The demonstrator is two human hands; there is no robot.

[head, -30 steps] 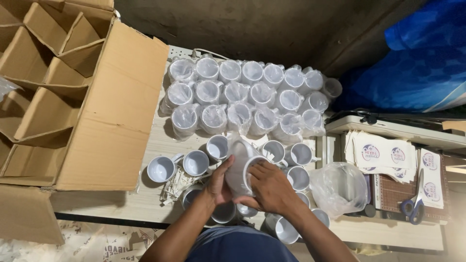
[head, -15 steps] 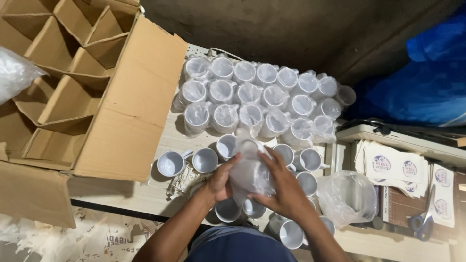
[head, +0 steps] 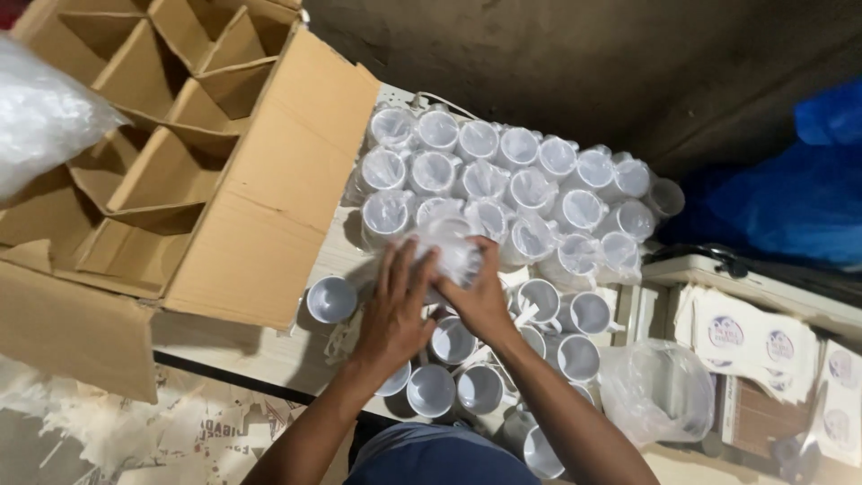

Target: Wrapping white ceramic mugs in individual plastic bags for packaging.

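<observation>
My left hand (head: 395, 310) and my right hand (head: 480, 296) close together around a white mug wrapped in clear plastic (head: 449, 244), held just in front of a block of several plastic-wrapped mugs (head: 512, 184) standing in rows on the table. Bare white mugs (head: 453, 341) stand open side up under and around my hands, one bare mug (head: 330, 298) apart to the left. Both hands grip the wrapped mug from its two sides.
A big open cardboard box (head: 171, 171) with cardboard dividers lies at the left. A pale plastic bag (head: 40, 117) bulges at the far left. A crumpled clear bag (head: 655, 391) and printed white cartons (head: 772, 346) lie at the right. Blue sheeting (head: 808, 193) is behind.
My hands have carried the wrapped mug away from me, up to the front row of wrapped mugs. The view has tilted, so the box and table look lower and larger.
</observation>
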